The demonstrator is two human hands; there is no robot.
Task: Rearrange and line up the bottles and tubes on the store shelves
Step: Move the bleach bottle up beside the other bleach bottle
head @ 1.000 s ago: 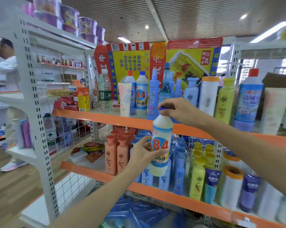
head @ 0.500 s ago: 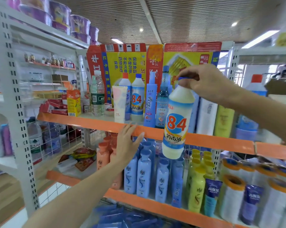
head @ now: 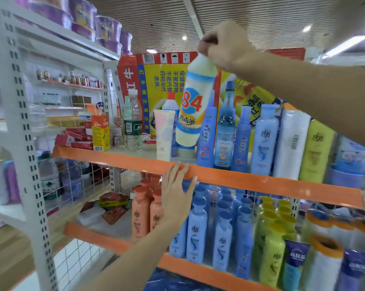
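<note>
Gripping the 84 disinfectant bottle by its cap, the right hand lowers it shelfward (left hand flat on the orange shelf edge); next, seat it upright beside the pink tube.

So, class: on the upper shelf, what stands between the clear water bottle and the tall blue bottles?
In the head view: a pale tube, then the held 84 bottle, gripped by the right hand.

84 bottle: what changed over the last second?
The right hand lifted the 84 disinfectant bottle by its cap from the lower shelf level to above the upper shelf. The left hand let go and now touches that shelf's edge. Shelved bottles stayed put.
</note>
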